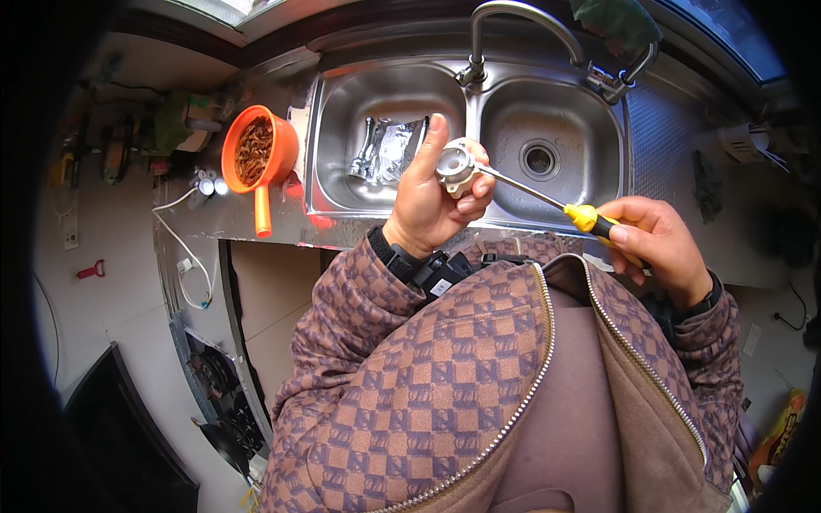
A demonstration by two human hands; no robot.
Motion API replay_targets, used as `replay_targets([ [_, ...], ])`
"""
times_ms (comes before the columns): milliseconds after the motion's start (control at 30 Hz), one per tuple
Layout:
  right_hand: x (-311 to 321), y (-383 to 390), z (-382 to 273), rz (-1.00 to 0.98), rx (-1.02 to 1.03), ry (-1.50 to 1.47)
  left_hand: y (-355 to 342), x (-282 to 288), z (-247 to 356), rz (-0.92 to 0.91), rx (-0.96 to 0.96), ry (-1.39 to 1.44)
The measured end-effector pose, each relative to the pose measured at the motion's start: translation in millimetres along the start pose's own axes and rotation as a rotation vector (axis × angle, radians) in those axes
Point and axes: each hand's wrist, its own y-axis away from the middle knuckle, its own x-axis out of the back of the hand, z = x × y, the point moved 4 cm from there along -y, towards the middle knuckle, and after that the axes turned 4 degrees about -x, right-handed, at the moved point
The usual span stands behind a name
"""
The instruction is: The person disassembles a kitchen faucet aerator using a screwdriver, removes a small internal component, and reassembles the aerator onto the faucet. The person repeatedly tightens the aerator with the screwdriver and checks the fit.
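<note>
Above the front rim of the double sink, my left hand (425, 192) grips a small round whitish fitting (456, 166) with a ring-shaped opening and small lugs. Its thumb points up beside the part. My right hand (657, 239) is closed around the yellow and black handle of a screwdriver (583, 216). The metal shaft reaches left, and its tip meets the edge of the fitting; whether it sits in a screw is too small to tell. In the left basin lie a clear plastic bag (397, 150) and dark metallic pieces (364, 154) beside it.
A steel double sink (473, 120) with a curved faucet (528, 10) lies ahead. On the left counter stands an orange long-handled scoop (262, 205) filled with brown dried bits. A white cable (195, 254) hangs at the counter's left end. Dark green cloth (617, 24) hangs over the faucet side.
</note>
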Motion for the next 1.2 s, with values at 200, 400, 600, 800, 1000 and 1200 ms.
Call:
replay_targets([
  [200, -2.9, -2.1, 1.9, -0.021, -0.011, -0.035, -1.9, 1.7, -3.1, 0.041, 0.078, 0.056],
  [400, -2.7, -3.1, 4.3, -0.030, -0.009, -0.054, -2.7, 0.7, -4.7, 0.023, 0.085, 0.045],
  [600, -1.7, -2.9, 7.1, -0.034, -0.001, -0.071, -1.9, 0.4, -4.8, 0.036, 0.089, 0.051],
  [800, -2.4, -1.8, 7.3, -0.052, -0.008, -0.100, 0.0, -3.1, -0.7, 0.073, 0.027, -0.106],
  [1000, 1.4, 3.2, 1.5, -0.195, -0.129, -0.108, 5.3, -9.4, 2.3, 0.182, -0.086, -0.474],
  [1200, 2.4, 5.6, -4.3, -0.074, 0.029, 0.165, 8.9, -10.6, 6.4, 0.197, -0.118, -0.516],
])
